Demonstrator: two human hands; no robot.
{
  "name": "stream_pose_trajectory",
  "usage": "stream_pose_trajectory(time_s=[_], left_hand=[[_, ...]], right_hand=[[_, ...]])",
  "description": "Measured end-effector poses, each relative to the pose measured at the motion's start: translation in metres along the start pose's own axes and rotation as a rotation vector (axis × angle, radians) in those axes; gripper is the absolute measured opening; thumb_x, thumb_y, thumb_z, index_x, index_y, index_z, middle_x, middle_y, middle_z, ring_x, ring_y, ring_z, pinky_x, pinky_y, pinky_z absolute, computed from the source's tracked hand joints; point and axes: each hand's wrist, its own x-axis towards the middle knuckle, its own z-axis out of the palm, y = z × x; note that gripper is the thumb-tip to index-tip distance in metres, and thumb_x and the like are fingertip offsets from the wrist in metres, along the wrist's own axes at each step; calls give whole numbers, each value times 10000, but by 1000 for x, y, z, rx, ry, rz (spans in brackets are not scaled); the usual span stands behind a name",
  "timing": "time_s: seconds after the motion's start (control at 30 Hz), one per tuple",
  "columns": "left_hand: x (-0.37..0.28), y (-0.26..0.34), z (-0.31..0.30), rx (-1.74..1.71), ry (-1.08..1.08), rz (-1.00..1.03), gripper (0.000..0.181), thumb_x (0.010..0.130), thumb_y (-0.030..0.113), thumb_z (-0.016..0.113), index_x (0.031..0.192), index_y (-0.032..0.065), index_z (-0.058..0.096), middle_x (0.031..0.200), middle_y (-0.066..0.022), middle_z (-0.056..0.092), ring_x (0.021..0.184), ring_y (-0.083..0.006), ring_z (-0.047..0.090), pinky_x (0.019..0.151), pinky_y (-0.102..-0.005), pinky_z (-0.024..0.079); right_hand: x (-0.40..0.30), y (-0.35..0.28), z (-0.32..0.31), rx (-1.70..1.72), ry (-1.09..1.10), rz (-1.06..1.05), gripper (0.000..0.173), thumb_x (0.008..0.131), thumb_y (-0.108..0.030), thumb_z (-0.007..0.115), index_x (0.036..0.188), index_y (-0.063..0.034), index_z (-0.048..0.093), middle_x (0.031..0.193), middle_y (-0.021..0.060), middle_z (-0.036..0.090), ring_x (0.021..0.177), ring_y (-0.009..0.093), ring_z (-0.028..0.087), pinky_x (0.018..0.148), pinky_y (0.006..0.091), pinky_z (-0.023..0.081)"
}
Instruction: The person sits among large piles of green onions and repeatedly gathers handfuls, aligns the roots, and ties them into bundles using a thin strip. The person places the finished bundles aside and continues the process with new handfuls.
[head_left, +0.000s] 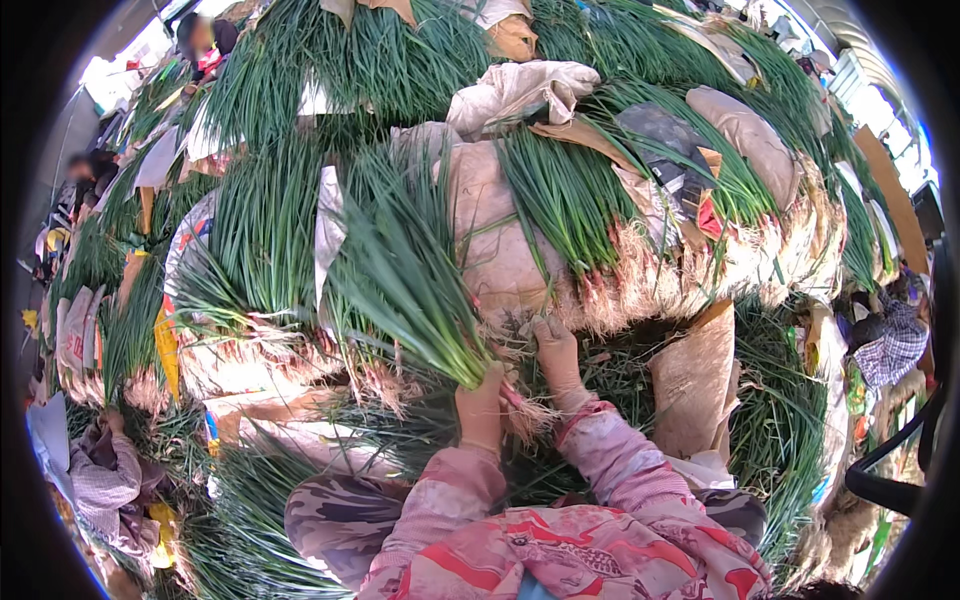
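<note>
My left hand (480, 405) is closed round the lower stems of a bunch of green onions (420, 307); the leaves fan up and to the left, and the pale roots hang at the right of the fist. Just right of it, my right hand (556, 352) has its fingertips together near the dry roots at the edge of a beige sack (495, 217). Whether those fingers pinch anything is hard to tell. On the sack's right side lies another bunch of green onions (570, 202), roots towards me.
Piles of green onions (262, 217) surround me, with sacks and cardboard (694, 375) among them. Loose leaves (780, 405) lie at the lower right. One person (112, 480) sits at the lower left, another (892, 337) at the right; more people are at the upper left.
</note>
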Motion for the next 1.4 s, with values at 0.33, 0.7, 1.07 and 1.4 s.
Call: stream_pose_trajectory(time_s=[0.33, 0.7, 1.07, 1.4], left_hand=[[33, -19, -17, -23, -280, -68, 362, 951, 203, 618, 1276, 42, 616, 777, -56, 690, 505, -101, 582, 439, -213, 404], [38, -26, -10, 34, -108, -169, 255, 936, 317, 651, 881, 79, 725, 610, -15, 649, 468, -52, 506, 431, -183, 303], [16, -16, -17, -118, -208, -187, 309, 948, 166, 580, 700, -16, 602, 567, -158, 607, 525, -235, 619, 579, -318, 523], [10, -19, -12, -123, -116, -130, 170, 890, 103, 665, 804, -42, 635, 588, -137, 616, 435, -204, 584, 413, -288, 453]], right_hand=[[123, 19, -103, -1303, -38, -125, 287, 876, -337, 676, 955, -61, 672, 884, 143, 677, 798, 357, 675, 708, 471, 535], [-19, -28, -46, -839, -702, -413, 326, 950, -401, 606, 1014, -94, 694, 846, 138, 667, 767, 354, 653, 663, 414, 519], [-7, -45, 16, 417, -381, 535, 148, 962, -186, 614, 1038, -64, 649, 813, -6, 626, 703, 93, 584, 631, 235, 468], [23, 5, -21, -23, 295, -244, 128, 968, -115, 578, 1072, -55, 620, 870, 28, 592, 705, 157, 582, 548, 286, 480]])
